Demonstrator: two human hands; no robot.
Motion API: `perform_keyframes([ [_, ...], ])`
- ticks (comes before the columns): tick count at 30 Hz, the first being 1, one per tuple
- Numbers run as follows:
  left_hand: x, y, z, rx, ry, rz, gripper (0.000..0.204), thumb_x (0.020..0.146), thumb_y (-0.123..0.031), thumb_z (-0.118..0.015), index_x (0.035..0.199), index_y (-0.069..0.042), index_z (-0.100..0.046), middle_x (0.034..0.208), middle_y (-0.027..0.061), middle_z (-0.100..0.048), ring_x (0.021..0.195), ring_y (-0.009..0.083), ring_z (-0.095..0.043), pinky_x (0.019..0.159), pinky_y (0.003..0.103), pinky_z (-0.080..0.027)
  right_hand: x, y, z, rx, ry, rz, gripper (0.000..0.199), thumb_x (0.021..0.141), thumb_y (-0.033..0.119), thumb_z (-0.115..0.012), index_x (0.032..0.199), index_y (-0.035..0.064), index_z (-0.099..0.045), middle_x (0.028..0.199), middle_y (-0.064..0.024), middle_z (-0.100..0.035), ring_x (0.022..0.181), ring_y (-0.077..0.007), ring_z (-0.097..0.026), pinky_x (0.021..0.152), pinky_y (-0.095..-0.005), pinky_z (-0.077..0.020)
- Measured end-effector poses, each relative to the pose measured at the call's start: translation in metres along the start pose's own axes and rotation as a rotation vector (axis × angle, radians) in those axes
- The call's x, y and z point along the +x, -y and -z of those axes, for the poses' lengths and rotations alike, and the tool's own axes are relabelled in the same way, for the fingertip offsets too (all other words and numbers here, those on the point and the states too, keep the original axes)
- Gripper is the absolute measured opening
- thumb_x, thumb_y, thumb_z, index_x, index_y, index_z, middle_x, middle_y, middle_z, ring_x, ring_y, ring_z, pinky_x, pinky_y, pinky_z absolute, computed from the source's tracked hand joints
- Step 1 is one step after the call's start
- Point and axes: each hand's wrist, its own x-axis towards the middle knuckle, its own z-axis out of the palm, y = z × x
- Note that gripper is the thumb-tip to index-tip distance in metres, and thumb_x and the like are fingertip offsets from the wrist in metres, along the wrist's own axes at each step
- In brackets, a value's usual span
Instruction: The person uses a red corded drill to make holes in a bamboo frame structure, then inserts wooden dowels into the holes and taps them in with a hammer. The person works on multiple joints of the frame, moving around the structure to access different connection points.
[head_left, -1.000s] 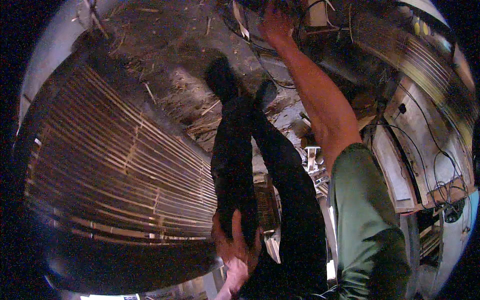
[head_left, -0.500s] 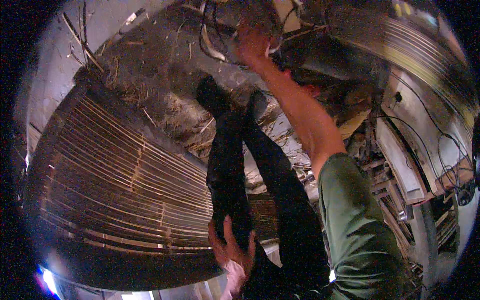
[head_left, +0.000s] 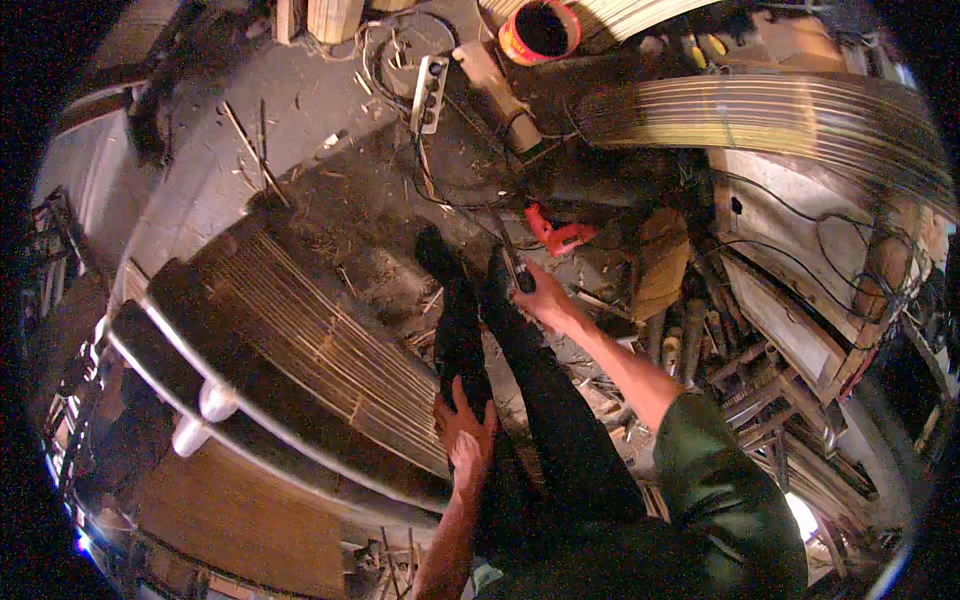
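Observation:
My right hand [head_left: 546, 297] is closed round the black handle [head_left: 525, 280] of a long, narrow, dark tool. Its thin shaft or blade [head_left: 504, 228] points away from me, beside my right foot; its exact kind is unclear. My left hand [head_left: 467, 432] lies on my left knee with its fingers spread, holding nothing. A red power drill [head_left: 556, 232] rests on the ground just beyond my right hand. To the left of my legs stands a curved panel of thin bamboo-like slats [head_left: 340, 345].
A white power strip [head_left: 430, 95] with cords lies ahead, near a wooden block [head_left: 497, 95] and a red bucket [head_left: 540, 32]. Another bent slatted piece [head_left: 730, 112] spans the far right. Bamboo offcuts [head_left: 690, 335] and a pale wooden box [head_left: 785, 290] are at right.
My right hand has come back from the far ground toward my feet, and the black-handled tool now shows in it. My left hand stays on my knee. The view has shifted, showing more ground ahead.

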Motion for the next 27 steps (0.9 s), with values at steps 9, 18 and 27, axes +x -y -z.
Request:
perform_keyframes([
  [9,-0.029,-0.072,0.031,-0.231,-0.369,-0.694,0.052,0.077,-0.018,-0.062,0.126,-0.007,-0.048,0.127,0.0191,-0.047,0.119,0.0378,-0.044,0.103,0.052,-0.030,-0.251,0.108,0.044,0.889,0.213,-0.227,0.058,0.086,0.008,-0.059,0.138,0.0074,-0.033,0.084,-0.0114,-0.062,0.060,-0.0136,-0.055,0.054,-0.0271,-0.0472],
  [18,-0.051,-0.069,0.135,-0.754,-0.216,-0.424,0.010,0.091,-0.016,-0.048,0.088,-0.006,-0.048,0.070,0.0117,-0.053,0.063,0.0241,-0.057,0.051,0.040,-0.042,-0.338,0.163,0.082,0.576,-0.068,0.274,0.042,0.091,0.023,-0.059,0.127,0.0081,-0.043,0.075,-0.0050,-0.058,0.057,-0.0104,-0.053,0.051,-0.0251,-0.0459],
  [27,-0.139,-0.136,0.282,-1.274,-0.152,-0.663,0.028,0.098,-0.029,-0.044,0.110,-0.005,-0.051,0.067,-0.0018,-0.040,0.054,0.0076,-0.040,0.047,0.025,-0.037,-0.384,0.194,0.140,0.072,-0.554,0.830,0.050,0.084,0.014,-0.059,0.132,0.0069,-0.047,0.088,-0.0124,-0.064,0.071,-0.0204,-0.062,0.067,-0.0337,-0.0498],
])
